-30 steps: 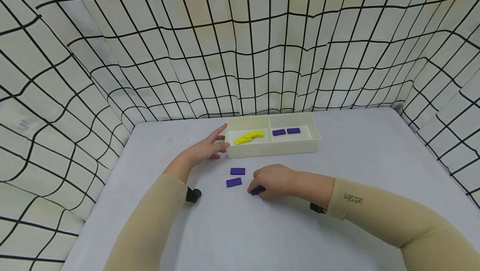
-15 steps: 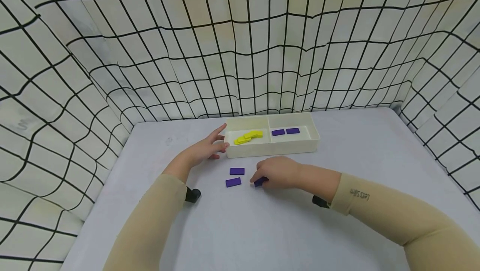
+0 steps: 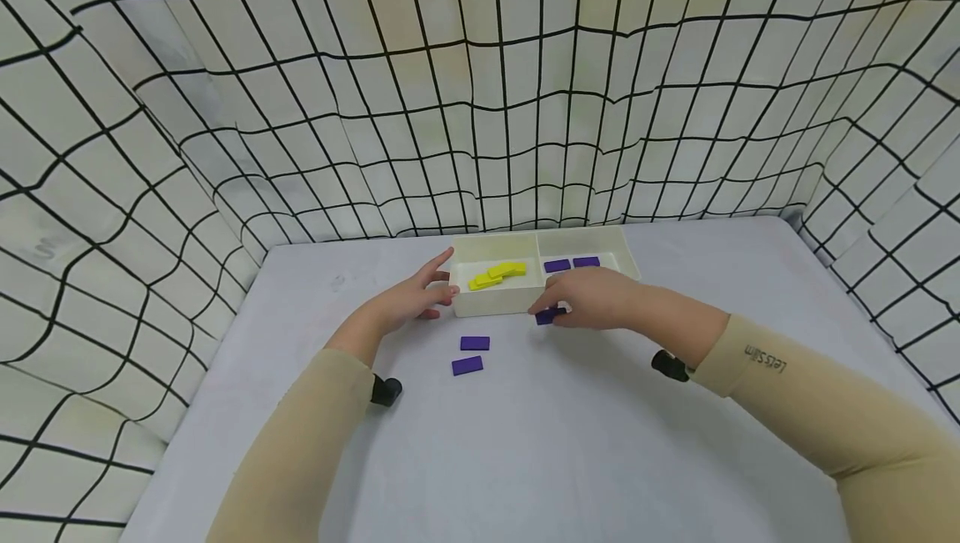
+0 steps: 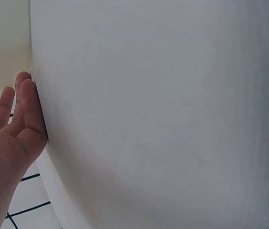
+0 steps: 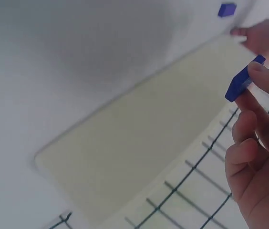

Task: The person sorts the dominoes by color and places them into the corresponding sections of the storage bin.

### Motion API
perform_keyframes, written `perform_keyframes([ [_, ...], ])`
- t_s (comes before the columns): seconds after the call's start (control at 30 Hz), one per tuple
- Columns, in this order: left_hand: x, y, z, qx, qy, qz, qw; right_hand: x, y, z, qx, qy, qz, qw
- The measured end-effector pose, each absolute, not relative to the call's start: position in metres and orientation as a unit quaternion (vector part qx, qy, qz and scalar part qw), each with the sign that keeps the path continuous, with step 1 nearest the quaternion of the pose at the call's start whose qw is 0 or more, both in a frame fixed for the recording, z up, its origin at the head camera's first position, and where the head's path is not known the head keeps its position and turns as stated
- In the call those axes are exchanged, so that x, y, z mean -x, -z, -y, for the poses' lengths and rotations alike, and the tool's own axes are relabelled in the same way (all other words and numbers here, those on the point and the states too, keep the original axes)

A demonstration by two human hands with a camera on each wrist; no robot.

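A purple rectangular block [image 5: 243,81] is pinched between the thumb and fingers of my right hand [image 3: 596,299], lifted in front of the white two-compartment box [image 3: 491,303]. My left hand [image 3: 405,301] rests against the box's left end with its fingers extended. Several yellow blocks [image 3: 498,274] lie overlapping in the left compartment. Two purple blocks [image 3: 572,263] sit in the right compartment, partly behind my right hand. On the table in front of the box lie a purple block [image 3: 475,344] and, a little nearer, a second purple block [image 3: 467,365].
A white cloth covers the table [image 3: 480,460]. Black netting [image 3: 525,109] over pale walls rises behind the box and along both sides. A black wrist camera [image 3: 670,365] hangs under the right forearm, another black camera [image 3: 386,391] by the left sleeve.
My right hand has lifted the purple block off the table and carried it forward and right, up to the front wall of the box. The left hand stays put.
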State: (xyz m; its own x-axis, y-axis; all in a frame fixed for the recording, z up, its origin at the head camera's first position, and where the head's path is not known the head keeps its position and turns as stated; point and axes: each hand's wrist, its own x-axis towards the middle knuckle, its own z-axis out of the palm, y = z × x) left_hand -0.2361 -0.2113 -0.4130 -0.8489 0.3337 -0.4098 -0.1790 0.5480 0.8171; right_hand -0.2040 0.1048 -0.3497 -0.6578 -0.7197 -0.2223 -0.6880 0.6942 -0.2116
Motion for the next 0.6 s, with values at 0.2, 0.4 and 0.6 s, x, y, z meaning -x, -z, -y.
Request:
perform_keyframes([
  [0.2,0.235,0.411,0.213,-0.048,-0.469,-0.839,0.271,0.227,0.334,-0.126,0.368,0.056,-0.92,0.12],
  [0.4,0.236,0.412,0.213,-0.047,-0.472,-0.838,0.27,0.246,0.328,-0.138,0.357,0.051,-0.926,0.11],
  [0.6,0.238,0.415,0.213,-0.045,-0.469,-0.841,0.265,0.259,0.331,-0.141,0.343,0.069,-0.928,0.126],
])
